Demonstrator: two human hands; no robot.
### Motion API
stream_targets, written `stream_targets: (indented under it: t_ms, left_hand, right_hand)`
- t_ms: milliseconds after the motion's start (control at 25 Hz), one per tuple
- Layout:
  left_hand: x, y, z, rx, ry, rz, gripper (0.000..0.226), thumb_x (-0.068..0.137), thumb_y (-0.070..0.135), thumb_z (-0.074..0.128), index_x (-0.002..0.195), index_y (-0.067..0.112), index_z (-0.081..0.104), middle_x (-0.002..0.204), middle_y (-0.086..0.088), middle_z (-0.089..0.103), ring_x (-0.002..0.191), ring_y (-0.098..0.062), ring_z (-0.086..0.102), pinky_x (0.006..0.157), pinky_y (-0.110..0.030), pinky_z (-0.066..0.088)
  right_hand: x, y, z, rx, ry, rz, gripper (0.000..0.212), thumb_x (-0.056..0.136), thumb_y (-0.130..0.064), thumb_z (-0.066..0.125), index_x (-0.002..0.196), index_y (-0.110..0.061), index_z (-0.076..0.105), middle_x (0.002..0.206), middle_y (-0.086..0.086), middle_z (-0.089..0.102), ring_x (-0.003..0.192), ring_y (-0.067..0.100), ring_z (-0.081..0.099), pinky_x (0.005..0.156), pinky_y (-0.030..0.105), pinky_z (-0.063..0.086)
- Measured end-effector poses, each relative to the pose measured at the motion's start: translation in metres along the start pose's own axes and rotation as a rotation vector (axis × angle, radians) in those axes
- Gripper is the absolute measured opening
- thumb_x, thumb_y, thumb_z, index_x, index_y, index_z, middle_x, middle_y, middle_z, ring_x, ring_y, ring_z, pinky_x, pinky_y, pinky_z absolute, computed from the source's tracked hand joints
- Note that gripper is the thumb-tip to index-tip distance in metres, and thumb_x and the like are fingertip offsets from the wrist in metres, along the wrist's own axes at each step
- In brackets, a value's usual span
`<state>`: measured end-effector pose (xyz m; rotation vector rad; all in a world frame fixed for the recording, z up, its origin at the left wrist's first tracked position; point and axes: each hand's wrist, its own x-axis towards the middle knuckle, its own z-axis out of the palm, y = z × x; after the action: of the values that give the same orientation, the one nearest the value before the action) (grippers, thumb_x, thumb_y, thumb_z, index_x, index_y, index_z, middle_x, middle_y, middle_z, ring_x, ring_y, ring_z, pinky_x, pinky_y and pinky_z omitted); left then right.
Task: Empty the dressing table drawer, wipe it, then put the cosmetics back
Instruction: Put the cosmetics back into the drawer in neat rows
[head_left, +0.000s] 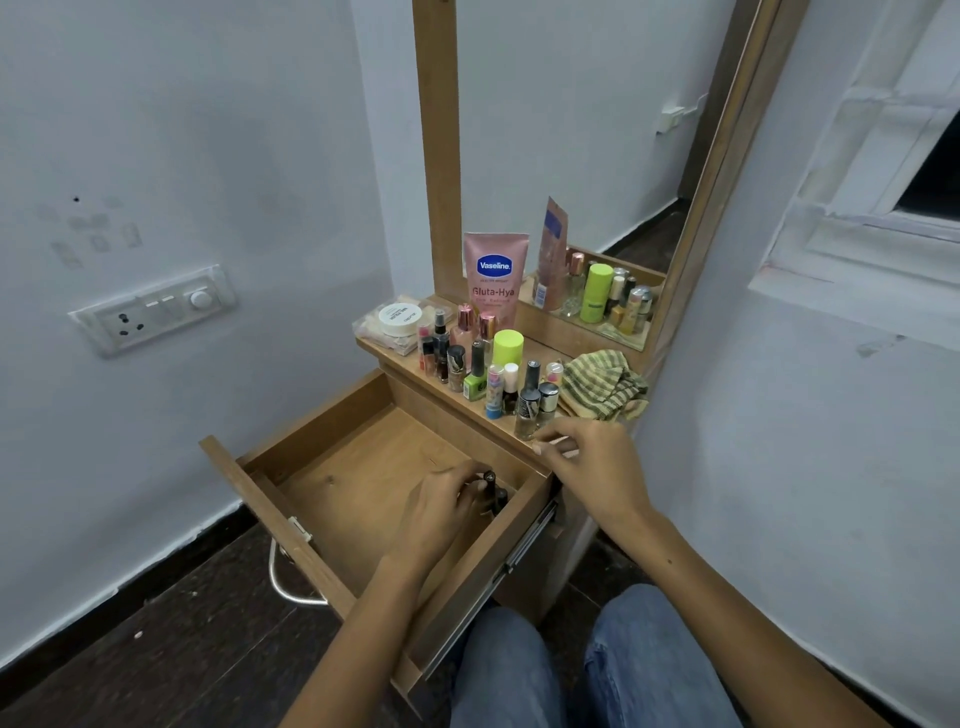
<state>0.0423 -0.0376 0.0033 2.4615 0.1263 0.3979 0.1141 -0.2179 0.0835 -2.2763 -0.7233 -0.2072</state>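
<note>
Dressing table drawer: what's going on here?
A person sits at the dressing table with the drawer pulled open and nearly bare. The left hand is down inside it, fingers around small dark bottles at its right side. The right hand reaches to the nail polish bottles at the shelf's front edge. Most cosmetics stand on the shelf, beside a striped cloth.

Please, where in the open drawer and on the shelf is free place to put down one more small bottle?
The drawer floor is bare across its left and middle, from the front panel to the back wall. Only its right corner is taken, where the left hand holds dark bottles. The shelf is crowded with cosmetics; the striped cloth and right hand fill its right end.
</note>
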Motion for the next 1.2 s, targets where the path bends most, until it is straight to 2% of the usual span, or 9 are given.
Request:
stream_targets:
  t_ms: [160,360,520,680,840,920,1000,1080,1200]
  left_hand:
    - [-0.001,-0.002,0.0,-0.002,0.01,-0.012,0.019,0.096,0.023,0.051,0.111,0.024,0.062,0.101,0.006,0.07,0.09,-0.01,0.063,0.075,-0.027,0.049]
    - [-0.002,-0.002,0.001,-0.009,0.017,-0.006,0.031,0.094,0.015,0.054,0.122,0.028,0.059,0.112,0.009,0.067,0.1,-0.005,0.062,0.082,-0.026,0.051]
    - [-0.001,-0.004,0.0,0.004,0.022,0.011,0.029,0.093,0.013,0.055,0.116,0.029,0.062,0.111,0.01,0.068,0.1,-0.005,0.06,0.08,-0.024,0.05]
    - [-0.003,-0.003,-0.001,-0.02,0.044,0.014,0.027,0.094,0.019,0.055,0.117,0.03,0.062,0.11,0.01,0.067,0.1,-0.006,0.06,0.08,-0.024,0.05]
    - [-0.005,0.012,-0.012,-0.088,0.24,0.051,0.03,0.088,0.027,0.064,0.118,0.03,0.063,0.112,0.012,0.065,0.099,0.002,0.058,0.082,-0.013,0.047]
    - [-0.006,0.026,-0.017,-0.175,0.325,0.095,0.039,0.083,0.032,0.068,0.121,0.026,0.064,0.116,0.015,0.064,0.106,0.008,0.057,0.089,-0.006,0.043]
    - [-0.006,0.043,-0.018,-0.274,0.364,0.132,0.046,0.078,0.034,0.071,0.122,0.022,0.064,0.119,0.019,0.061,0.111,0.009,0.056,0.093,-0.006,0.042]
    - [-0.004,0.055,-0.018,-0.338,0.427,0.136,0.044,0.076,0.033,0.073,0.118,0.021,0.066,0.113,0.021,0.064,0.105,0.008,0.06,0.09,-0.01,0.048]
    - [-0.001,0.059,-0.02,-0.374,0.48,0.091,0.04,0.074,0.021,0.077,0.114,0.018,0.069,0.102,0.012,0.071,0.093,0.003,0.065,0.082,-0.017,0.053]
  right_hand:
    - [0.005,-0.001,-0.006,0.034,0.235,-0.114,0.019,0.083,-0.015,0.071,0.102,-0.015,0.073,0.094,-0.005,0.07,0.074,0.003,0.063,0.062,0.025,0.056]
    - [0.017,0.003,-0.008,-0.067,0.269,-0.118,0.031,0.082,-0.012,0.074,0.113,-0.015,0.07,0.102,0.001,0.059,0.08,0.006,0.051,0.064,0.004,0.033]
    - [0.018,0.005,-0.002,-0.087,0.267,-0.206,0.029,0.078,-0.012,0.077,0.106,-0.013,0.072,0.106,0.006,0.06,0.092,0.015,0.057,0.072,0.016,0.041]
    - [0.022,0.005,0.006,-0.165,0.253,-0.269,0.031,0.073,-0.022,0.081,0.103,-0.017,0.074,0.11,0.004,0.061,0.095,0.016,0.058,0.064,0.02,0.046]
    - [0.024,0.003,0.008,-0.178,0.25,-0.331,0.028,0.07,-0.025,0.083,0.092,-0.016,0.069,0.099,-0.004,0.066,0.092,0.013,0.059,0.068,0.026,0.054]
    - [0.021,0.002,0.01,-0.093,0.236,-0.349,0.022,0.072,-0.022,0.082,0.088,-0.017,0.067,0.09,-0.006,0.068,0.082,0.01,0.062,0.065,0.031,0.055]
    - [0.018,-0.001,0.011,0.068,0.222,-0.34,0.017,0.076,-0.02,0.079,0.088,-0.015,0.068,0.087,-0.006,0.068,0.077,0.008,0.064,0.065,0.032,0.056]
    - [0.015,-0.004,0.012,0.219,0.204,-0.321,0.015,0.077,-0.02,0.078,0.088,-0.014,0.069,0.087,-0.006,0.068,0.078,0.006,0.065,0.065,0.03,0.058]
    - [0.007,-0.006,0.014,0.373,0.142,-0.306,0.014,0.077,-0.016,0.079,0.088,-0.014,0.069,0.089,-0.004,0.068,0.079,0.001,0.067,0.064,0.02,0.058]
